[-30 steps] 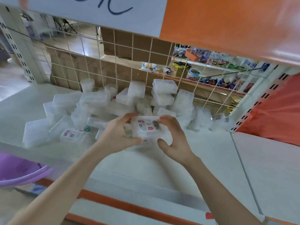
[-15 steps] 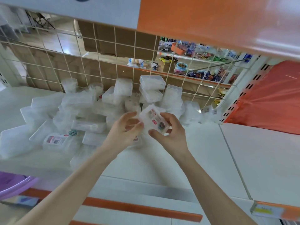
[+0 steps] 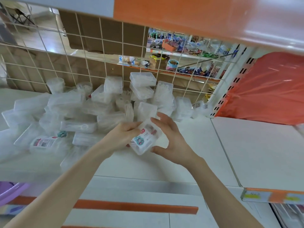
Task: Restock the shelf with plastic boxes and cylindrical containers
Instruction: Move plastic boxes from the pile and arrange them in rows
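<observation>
A clear plastic box with a printed label is held between both hands just above the white shelf. My left hand grips its left end with curled fingers. My right hand holds its right side, thumb under the near corner and fingers spread over the far edge. Behind lies a loose pile of clear plastic boxes, some stacked against the wire grid. Two cylindrical containers stand at the pile's back left.
A wire grid back panel closes the shelf's rear. An orange shelf front hangs overhead. A red plastic sheet sits at the right. A purple basin shows at the lower left. A price-tag rail edges the shelf's right front.
The held box has turned, its label now tilted toward me, and it sits lower and nearer the shelf front. My view has shifted to the right.
</observation>
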Tool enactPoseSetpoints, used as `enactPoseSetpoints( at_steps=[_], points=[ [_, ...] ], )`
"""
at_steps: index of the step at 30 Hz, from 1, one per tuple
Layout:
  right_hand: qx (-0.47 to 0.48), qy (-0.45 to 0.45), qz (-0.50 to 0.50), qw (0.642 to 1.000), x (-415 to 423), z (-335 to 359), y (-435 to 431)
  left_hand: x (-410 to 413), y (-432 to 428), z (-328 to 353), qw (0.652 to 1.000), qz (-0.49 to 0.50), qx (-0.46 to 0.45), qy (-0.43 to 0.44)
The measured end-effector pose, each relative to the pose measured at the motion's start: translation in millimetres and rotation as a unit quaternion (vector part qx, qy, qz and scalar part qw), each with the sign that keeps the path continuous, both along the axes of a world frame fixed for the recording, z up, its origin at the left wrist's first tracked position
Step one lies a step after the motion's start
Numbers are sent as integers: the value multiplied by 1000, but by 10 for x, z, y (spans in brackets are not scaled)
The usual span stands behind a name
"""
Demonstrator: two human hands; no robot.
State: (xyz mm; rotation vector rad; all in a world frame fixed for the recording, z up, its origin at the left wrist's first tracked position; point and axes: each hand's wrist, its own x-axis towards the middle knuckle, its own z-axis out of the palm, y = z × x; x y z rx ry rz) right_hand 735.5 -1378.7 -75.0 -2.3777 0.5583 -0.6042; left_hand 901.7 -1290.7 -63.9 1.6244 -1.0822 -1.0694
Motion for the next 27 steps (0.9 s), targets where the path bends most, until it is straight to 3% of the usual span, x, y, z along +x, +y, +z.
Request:
enactPoseSetpoints(
  at_steps=[2, 5, 10, 16, 21, 24, 27],
  points=[
    [-9, 14, 38, 999, -57, -4, 7, -44, 9, -25, 998, -55, 1, -12],
    [-9, 62, 20, 998, -164, -86, 47, -172, -3, -109, 998, -58, -15, -33],
    [-41, 135, -120, 983, -334, -281, 29, -343, 31, -334, 974, -10, 6, -226],
    [-39, 178, -255, 950, -467, -423, -76, -455, 79, -504, 928, 21, -27, -372],
    [-60, 225, -292, 928, -609, -484, -127, -416, -55, -512, 863, 32, 2, -504],
    [-78, 249, -288, 921, -627, -511, -126, -410, -153, -471, 838, 31, 22, -545],
    [-76, 235, -289, 925, -601, -506, -127, -422, -227, -401, 845, 46, -13, -533]
  ],
)
